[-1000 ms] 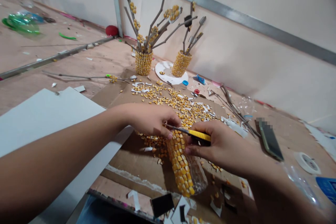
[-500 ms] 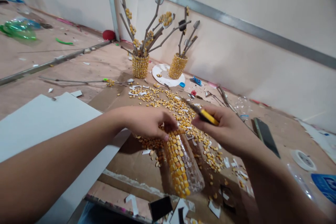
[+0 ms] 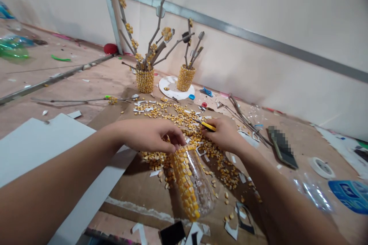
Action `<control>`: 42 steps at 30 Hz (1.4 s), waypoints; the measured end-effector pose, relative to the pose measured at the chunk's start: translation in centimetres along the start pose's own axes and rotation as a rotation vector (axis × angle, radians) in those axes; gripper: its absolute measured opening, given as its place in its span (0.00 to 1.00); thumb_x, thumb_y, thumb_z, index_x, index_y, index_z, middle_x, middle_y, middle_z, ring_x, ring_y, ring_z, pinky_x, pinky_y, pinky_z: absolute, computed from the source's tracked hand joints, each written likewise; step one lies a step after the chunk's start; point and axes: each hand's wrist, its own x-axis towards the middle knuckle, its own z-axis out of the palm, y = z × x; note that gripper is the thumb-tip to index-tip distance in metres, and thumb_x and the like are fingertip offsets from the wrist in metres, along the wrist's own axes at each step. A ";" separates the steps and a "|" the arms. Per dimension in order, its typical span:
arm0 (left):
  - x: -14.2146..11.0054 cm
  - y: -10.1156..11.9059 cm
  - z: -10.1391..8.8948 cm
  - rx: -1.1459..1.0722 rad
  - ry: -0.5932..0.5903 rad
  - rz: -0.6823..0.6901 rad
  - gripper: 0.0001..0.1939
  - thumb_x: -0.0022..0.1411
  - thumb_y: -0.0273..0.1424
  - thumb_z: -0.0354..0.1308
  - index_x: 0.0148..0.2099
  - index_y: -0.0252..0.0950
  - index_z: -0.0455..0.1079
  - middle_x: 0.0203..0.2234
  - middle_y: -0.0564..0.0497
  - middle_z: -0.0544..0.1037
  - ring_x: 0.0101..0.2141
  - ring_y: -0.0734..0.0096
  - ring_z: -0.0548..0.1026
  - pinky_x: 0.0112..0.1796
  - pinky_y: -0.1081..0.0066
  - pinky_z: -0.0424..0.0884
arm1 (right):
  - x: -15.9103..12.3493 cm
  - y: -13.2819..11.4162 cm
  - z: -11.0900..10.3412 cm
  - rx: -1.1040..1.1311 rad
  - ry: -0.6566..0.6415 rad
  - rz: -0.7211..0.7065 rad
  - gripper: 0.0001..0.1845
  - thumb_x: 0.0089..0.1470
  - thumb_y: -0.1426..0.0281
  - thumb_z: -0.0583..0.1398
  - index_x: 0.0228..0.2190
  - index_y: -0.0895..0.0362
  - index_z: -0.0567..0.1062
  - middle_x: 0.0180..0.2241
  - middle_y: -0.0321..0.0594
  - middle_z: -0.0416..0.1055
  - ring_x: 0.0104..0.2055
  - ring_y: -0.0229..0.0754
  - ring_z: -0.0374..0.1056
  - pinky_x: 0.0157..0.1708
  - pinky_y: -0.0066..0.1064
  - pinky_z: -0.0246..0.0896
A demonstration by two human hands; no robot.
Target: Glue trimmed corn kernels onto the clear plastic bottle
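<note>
A clear plastic cylinder (image 3: 201, 183), like a cut bottle, leans toward me with yellow corn kernels (image 3: 184, 183) stuck in rows over its left side. Its right side is bare and see-through. My left hand (image 3: 156, 136) grips the far rim, thumb outside and fingers curled at the opening. A slim yellow-and-black utility knife (image 3: 208, 126) is held in my right hand (image 3: 222, 134), its thin tip pointing left over loose kernels (image 3: 184, 115). The right hand is just beyond the cylinder, low over the kernel pile.
Behind stand two kernel-covered pots (image 3: 145, 80) with twigs; one rests on a white disc (image 3: 165, 84). White sheets (image 3: 43, 141) lie left. At right are a phone (image 3: 281, 147), a tape roll (image 3: 322, 167) and a labelled plastic bottle (image 3: 349, 195). Paper scraps (image 3: 172, 233) litter the cardboard (image 3: 138, 191).
My right hand has gone lower and slightly left with the knife, down toward the loose kernels. The left hand keeps its hold on the cylinder. The view has shifted slightly.
</note>
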 end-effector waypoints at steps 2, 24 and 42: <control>0.2 -0.3 0.0 -0.018 0.035 -0.020 0.17 0.67 0.34 0.60 0.56 0.38 0.77 0.49 0.47 0.83 0.48 0.65 0.80 0.49 0.67 0.73 | 0.1 0.1 -0.1 0.003 0.009 0.008 0.08 0.53 0.69 0.60 0.31 0.55 0.80 0.30 0.40 0.79 0.31 0.42 0.69 0.31 0.32 0.55; 0.9 -2.9 -0.5 0.502 0.469 -0.341 0.15 0.69 0.40 0.53 0.36 0.38 0.75 0.33 0.45 0.82 0.34 0.60 0.76 0.31 0.67 0.62 | 0.3 0.5 -0.1 -0.067 0.057 -0.048 0.15 0.58 0.60 0.60 0.28 0.56 0.80 0.25 0.41 0.76 0.28 0.42 0.65 0.28 0.34 0.49; 1.2 -4.0 -0.1 0.662 0.421 -0.257 0.12 0.68 0.30 0.52 0.44 0.37 0.78 0.39 0.42 0.84 0.41 0.56 0.80 0.38 0.65 0.71 | -0.1 -0.2 0.1 -0.139 0.054 -0.075 0.16 0.62 0.58 0.58 0.30 0.55 0.80 0.30 0.43 0.79 0.31 0.44 0.69 0.30 0.33 0.51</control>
